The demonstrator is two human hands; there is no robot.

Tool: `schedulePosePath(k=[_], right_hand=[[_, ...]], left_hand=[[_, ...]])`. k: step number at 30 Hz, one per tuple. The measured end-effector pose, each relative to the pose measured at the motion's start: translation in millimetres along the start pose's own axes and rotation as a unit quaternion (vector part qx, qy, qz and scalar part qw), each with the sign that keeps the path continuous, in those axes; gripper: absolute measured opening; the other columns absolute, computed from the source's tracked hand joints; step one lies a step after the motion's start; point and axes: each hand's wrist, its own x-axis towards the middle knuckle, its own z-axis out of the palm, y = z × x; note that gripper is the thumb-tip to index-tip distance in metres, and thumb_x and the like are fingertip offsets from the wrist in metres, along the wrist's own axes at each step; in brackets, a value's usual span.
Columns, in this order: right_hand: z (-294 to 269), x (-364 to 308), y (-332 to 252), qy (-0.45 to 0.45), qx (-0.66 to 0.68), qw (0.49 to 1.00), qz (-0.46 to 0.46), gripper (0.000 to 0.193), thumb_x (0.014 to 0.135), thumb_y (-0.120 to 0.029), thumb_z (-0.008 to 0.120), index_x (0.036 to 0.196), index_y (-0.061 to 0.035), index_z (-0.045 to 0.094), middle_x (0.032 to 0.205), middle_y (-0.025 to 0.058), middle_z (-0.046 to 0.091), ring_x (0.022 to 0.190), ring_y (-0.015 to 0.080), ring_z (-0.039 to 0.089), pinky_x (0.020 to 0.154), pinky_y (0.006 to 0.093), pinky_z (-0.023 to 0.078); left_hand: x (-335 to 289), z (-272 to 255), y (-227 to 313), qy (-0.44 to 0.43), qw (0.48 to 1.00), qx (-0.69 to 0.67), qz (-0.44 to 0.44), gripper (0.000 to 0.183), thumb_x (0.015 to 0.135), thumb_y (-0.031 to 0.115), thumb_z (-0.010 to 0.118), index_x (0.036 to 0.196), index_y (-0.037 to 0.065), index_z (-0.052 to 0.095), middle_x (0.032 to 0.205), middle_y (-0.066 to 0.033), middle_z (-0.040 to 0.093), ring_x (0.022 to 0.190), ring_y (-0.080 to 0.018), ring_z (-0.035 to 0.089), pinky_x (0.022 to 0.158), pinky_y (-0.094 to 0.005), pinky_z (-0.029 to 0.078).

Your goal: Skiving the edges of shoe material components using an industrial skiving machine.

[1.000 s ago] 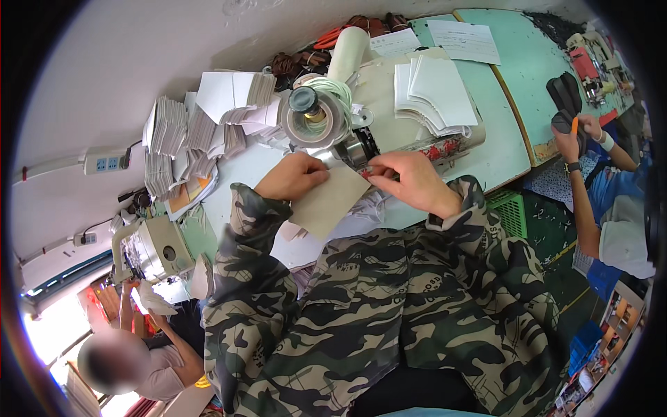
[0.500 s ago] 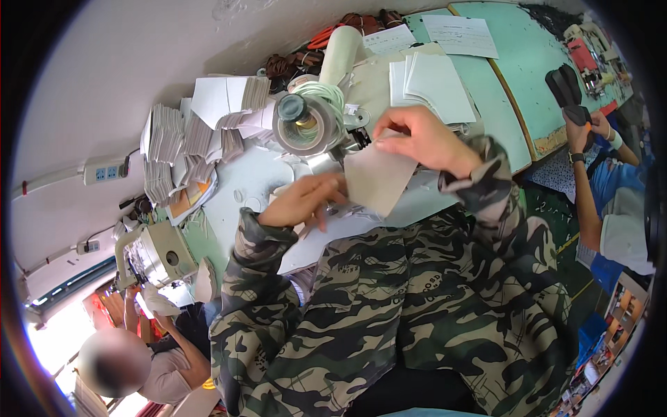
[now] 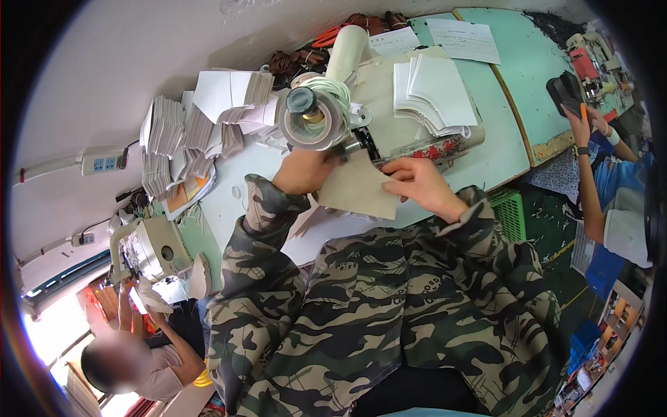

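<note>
A beige cut sheet [image 3: 359,189], stiff and thin like card or lining, is held flat in front of a small table machine [image 3: 361,142]. My right hand [image 3: 425,184] pinches its right edge between thumb and fingers. At the upper left edge of the sheet, my left hand [image 3: 303,172] is closed on it with curled fingers, close under the machine's round spool holder [image 3: 288,128]. The left fingertips are partly hidden. A coil of pale green cord [image 3: 333,90] sits around the spool. The sheet's upper edge meets the machine's metal part.
White cut sheets [image 3: 441,87] lie fanned on the machine's bed at right. Stacked cut pieces [image 3: 167,125] lean along the wall at left. A green crate [image 3: 508,214] stands below the table's right edge. Co-workers sit at left and right; the right one holds black pieces [image 3: 564,90].
My right hand has come down from the sheet's top edge to its right edge. My left hand has moved up onto the left edge, and the sheet has shifted left and turned.
</note>
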Motion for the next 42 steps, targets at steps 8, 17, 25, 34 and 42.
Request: schedulePosePath(k=[8,17,25,34,42], right_hand=[[-65.4,-24.7,-79.1,0.390,-0.384,0.710,-0.443,0.020,0.083,-0.001,0.068,0.103,-0.0037,0.070,0.094,0.0113,0.068,0.084,0.0279,0.065,0.071,0.0320,0.051],[1.5,-8.0,-16.2,0.122,-0.310,0.892,-0.306,0.025,0.081,-0.018,0.074,0.100,-0.0044,0.066,0.091,0.0115,0.066,0.079,0.0307,0.065,0.070,0.0402,0.052],[13.6,-6.5,-3.9,-0.031,-0.206,0.950,-0.233,0.029,0.084,-0.013,0.075,0.108,0.0006,0.066,0.090,0.0144,0.070,0.081,0.0248,0.070,0.074,0.0319,0.055],[11.4,14.5,-24.6,-0.007,-0.280,0.939,-0.199,0.030,0.083,-0.015,0.075,0.107,0.0012,0.067,0.089,0.0129,0.072,0.077,0.0231,0.070,0.069,0.0309,0.054],[-8.9,62.6,-68.2,-0.030,-0.504,0.837,-0.210,0.050,0.075,-0.028,0.072,0.119,-0.0042,0.064,0.096,0.0157,0.069,0.080,0.0357,0.063,0.077,0.0425,0.051]], left_hand=[[-59.4,18.5,-92.1,0.067,0.962,0.259,-0.054,0.021,0.086,0.031,0.068,0.097,0.013,0.066,0.085,-0.0121,0.069,0.073,-0.0345,0.067,0.063,-0.0489,0.052],[-98.0,57.2,-106.4,0.042,0.959,0.271,-0.077,0.026,0.080,0.028,0.074,0.099,0.013,0.064,0.098,-0.0095,0.064,0.070,-0.0324,0.067,0.062,-0.0442,0.053],[-87.8,-24.1,-49.6,-0.155,0.973,-0.171,-0.021,0.020,0.088,0.019,0.066,0.094,0.001,0.066,0.073,-0.0074,0.064,0.066,-0.0204,0.059,0.064,-0.0348,0.048],[-11.6,-27.2,-41.4,-0.183,0.965,-0.185,-0.036,0.026,0.092,0.023,0.060,0.095,-0.002,0.068,0.071,-0.0055,0.062,0.065,-0.0121,0.053,0.064,-0.0323,0.046],[7.5,-16.8,-8.4,-0.066,0.989,-0.073,0.115,0.022,0.093,0.012,0.055,0.106,0.000,0.066,0.074,-0.0053,0.065,0.073,-0.0146,0.066,0.068,-0.0321,0.053]])
